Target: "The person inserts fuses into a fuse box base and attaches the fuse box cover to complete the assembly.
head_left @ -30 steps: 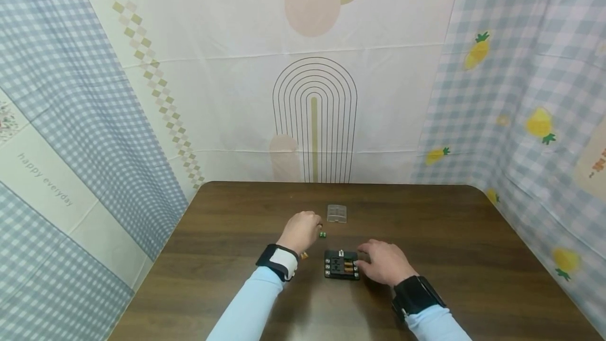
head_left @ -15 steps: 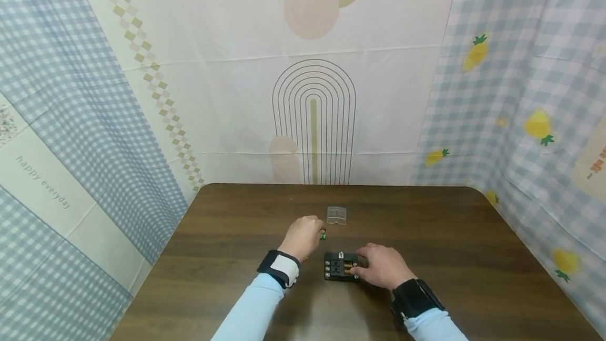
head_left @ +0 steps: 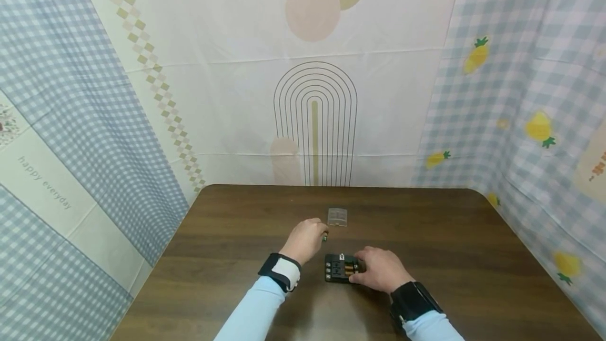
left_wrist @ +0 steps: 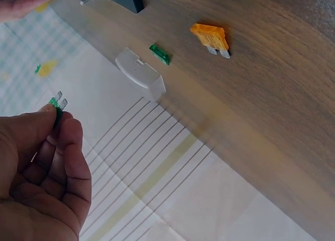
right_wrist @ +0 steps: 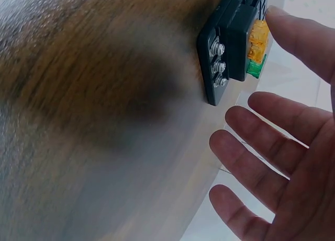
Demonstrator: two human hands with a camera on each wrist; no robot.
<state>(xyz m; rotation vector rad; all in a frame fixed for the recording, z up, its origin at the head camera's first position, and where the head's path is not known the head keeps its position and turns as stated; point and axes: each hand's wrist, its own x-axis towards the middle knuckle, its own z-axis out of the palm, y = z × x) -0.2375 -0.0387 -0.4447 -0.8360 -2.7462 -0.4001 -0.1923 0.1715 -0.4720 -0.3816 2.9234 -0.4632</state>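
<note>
My left hand [head_left: 305,238] pinches a small green blade fuse [left_wrist: 55,103] between thumb and forefinger, its metal prongs pointing up in the left wrist view. Another green fuse [left_wrist: 159,54] and an orange blade fuse [left_wrist: 210,36] lie loose on the table. A black fuse block [head_left: 335,272] with metal screw terminals sits in front of me. Orange fuses [right_wrist: 257,42] are seated in it; a green piece shows just beyond them. At the block's right side is my right hand [head_left: 383,269], fingers extended and spread, thumb at the block's near edge; whether it touches is unclear.
A clear plastic cover [head_left: 337,217] lies on the brown wooden table [head_left: 426,225] beyond the fuse block. Patterned cloth [head_left: 227,109] hangs behind the table and along both sides.
My left hand has shifted slightly right and now plainly pinches a green fuse. The right thumb has moved left along the fuse block's near side, with the hand closer to the block.
</note>
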